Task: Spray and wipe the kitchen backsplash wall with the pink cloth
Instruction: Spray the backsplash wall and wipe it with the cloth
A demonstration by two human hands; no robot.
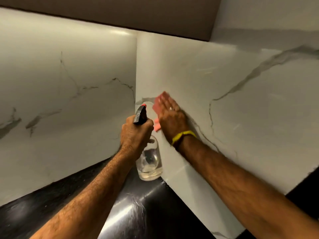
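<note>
Right hand [170, 112] flat against the marble backsplash wall [233, 118], fingers straight and spread, pointing up and slightly left, pressing the pink cloth [158, 102] to the panel just right of the inside corner. Blurred fingers; exact spread hard to tell. Cloth mostly hidden under the palm, pink showing above the fingertips and again below the heel of the hand, near the thumb. Ring on one finger. Yellow band [183, 135] round the right wrist, darker band just beneath it. Right forearm stretched long from the lower right, bare, close along the wall.

Left hand [136, 133] just left of the cloth, curled tight round the neck of a clear spray bottle [150, 161], knuckles toward the camera. Black trigger head [140, 115] sticking up past the fist, orange-red nozzle tip aimed at the corner. Bottle body hanging below the fist, a little clear liquid in the bottom, its base just above the black countertop [146, 213]. Left forearm bare, rising from the lower left.

Hands side by side, nearly touching, both close to the corner seam. Brown cabinet underside [120, 12] overhead. No readable label, brand or writing on bottle, bands or cloth.
</note>
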